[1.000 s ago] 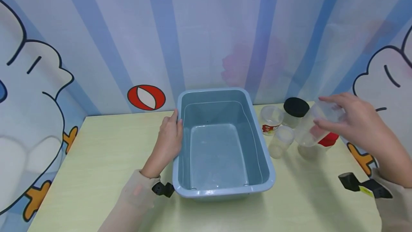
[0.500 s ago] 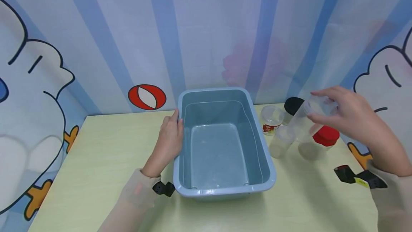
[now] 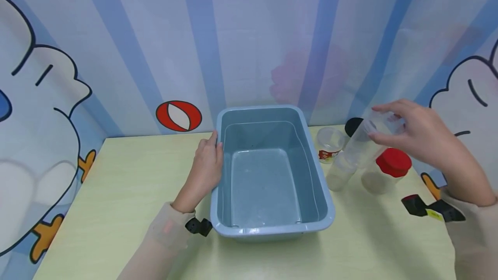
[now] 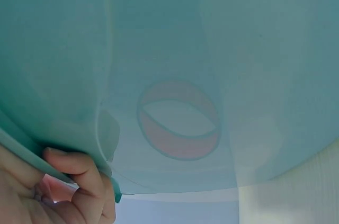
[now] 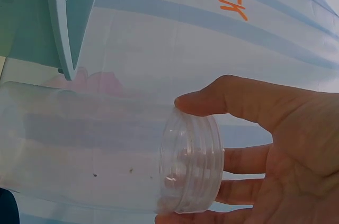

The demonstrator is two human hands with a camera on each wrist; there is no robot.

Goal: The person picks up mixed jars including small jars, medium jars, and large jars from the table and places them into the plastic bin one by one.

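My left hand [image 3: 204,165] grips the left rim of an open blue plastic basin [image 3: 272,230]. In the left wrist view its fingers curl at the edge of the basin wall [image 4: 265,75]. My right hand [image 3: 422,135] holds a clear plastic jar [image 3: 362,146] by its threaded neck, between thumb and fingers. That jar is tilted, its base pointing down and left among the other jars. The right wrist view shows small dark specks on the clear jar wall [image 5: 79,144]; no lid shows on its neck [image 5: 198,166].
Right of the basin stand a clear tub [image 3: 330,139] with a red label, a small clear jar [image 3: 339,176], a jar with a red lid [image 3: 394,162] and a partly hidden black-lidded jar [image 3: 353,125]. A printed curtain [image 3: 253,46] hangs behind the table [image 3: 128,185].
My right hand has moved left and slightly up with the clear jar, uncovering the red lid and covering more of the black lid. The left hand stays on the rim.
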